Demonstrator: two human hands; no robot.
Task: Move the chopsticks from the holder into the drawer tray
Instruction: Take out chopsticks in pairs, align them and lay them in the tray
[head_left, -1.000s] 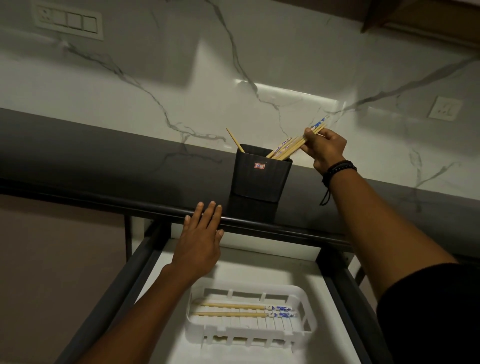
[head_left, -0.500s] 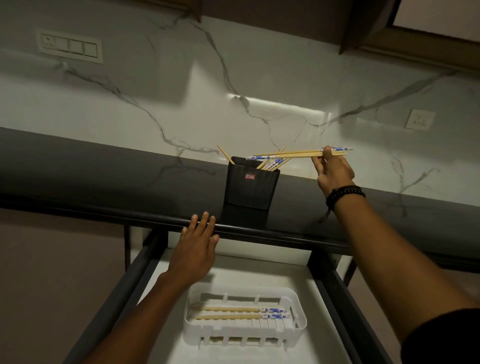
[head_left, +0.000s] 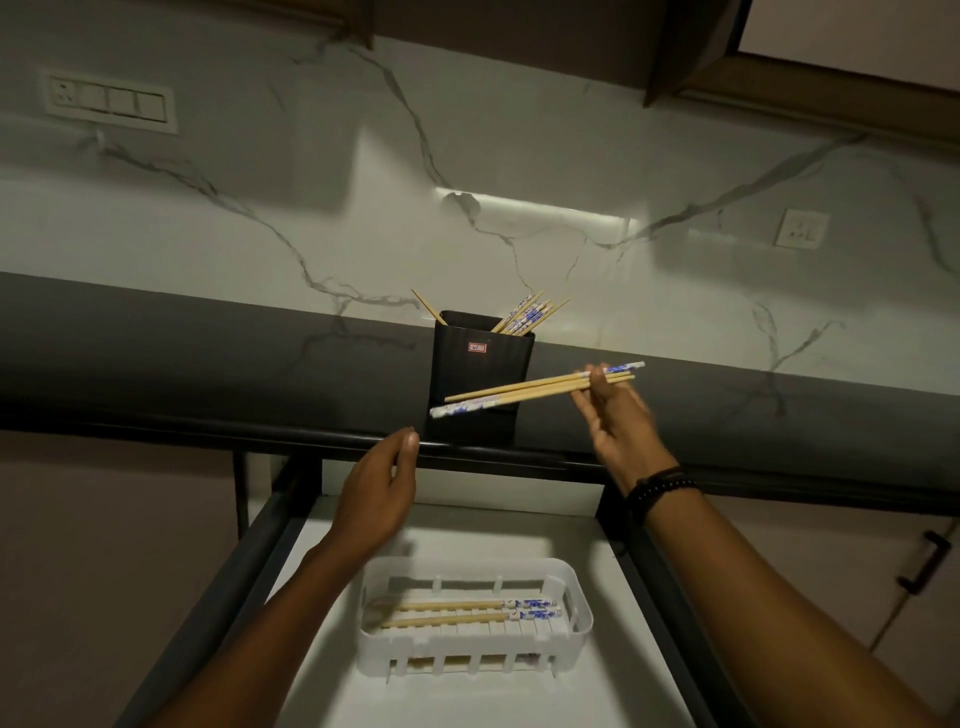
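Our right hand (head_left: 618, 426) pinches a pair of chopsticks (head_left: 535, 389) near one end, holding them almost level in front of the black holder (head_left: 480, 374) on the counter (head_left: 208, 364) (more sticks (head_left: 524, 317) lean inside it). Our left hand (head_left: 382, 488) is loosely curved, gripping nothing, by the counter's front edge. Below, the white tray (head_left: 457, 647) in the open drawer (head_left: 519, 525) has two chopsticks (head_left: 457, 613) lying side by side.

A home kitchen: a marble-veined backsplash (head_left: 311, 218) with a switch panel (head_left: 110, 104) at upper left, a dark countertop (head_left: 208, 343) across the middle, a chopstick holder (head_left: 480, 374), and an open drawer (head_left: 467, 530) below.
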